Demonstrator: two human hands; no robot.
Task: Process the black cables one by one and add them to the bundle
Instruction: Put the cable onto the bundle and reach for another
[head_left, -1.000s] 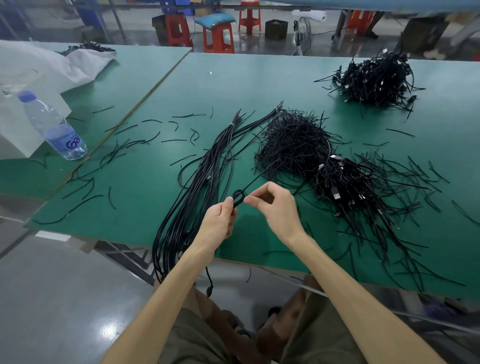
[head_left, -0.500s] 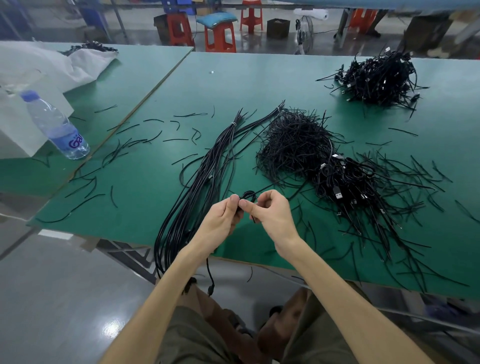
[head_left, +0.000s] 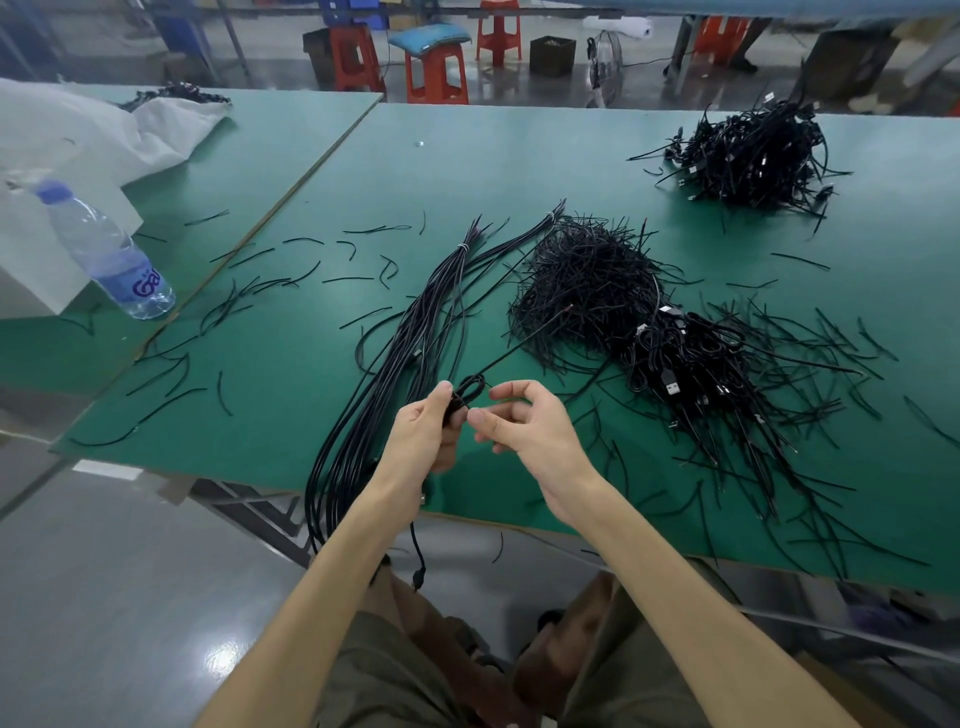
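Black cable (head_left: 470, 388), coiled in a small loop, is pinched in your left hand (head_left: 423, 436) just right of the bundle (head_left: 413, 335), whose length runs away from you. Your right hand (head_left: 524, 426) curls beside the loop; its hold cannot be determined. Left hand is nearer the bundle.

Green surface (head_left: 519, 171) bearing a tied bundle of long black cables (head_left: 415, 332) overhanging its near edge, a central heap of short black strands (head_left: 587, 280) touching coiled USB cables (head_left: 691, 358), a far-right cable heap (head_left: 753, 156), and scattered offcuts (head_left: 249, 291); adjoining surface (head_left: 234, 171) at left bears a water bottle (head_left: 104, 254) and white sheeting (head_left: 78, 140).
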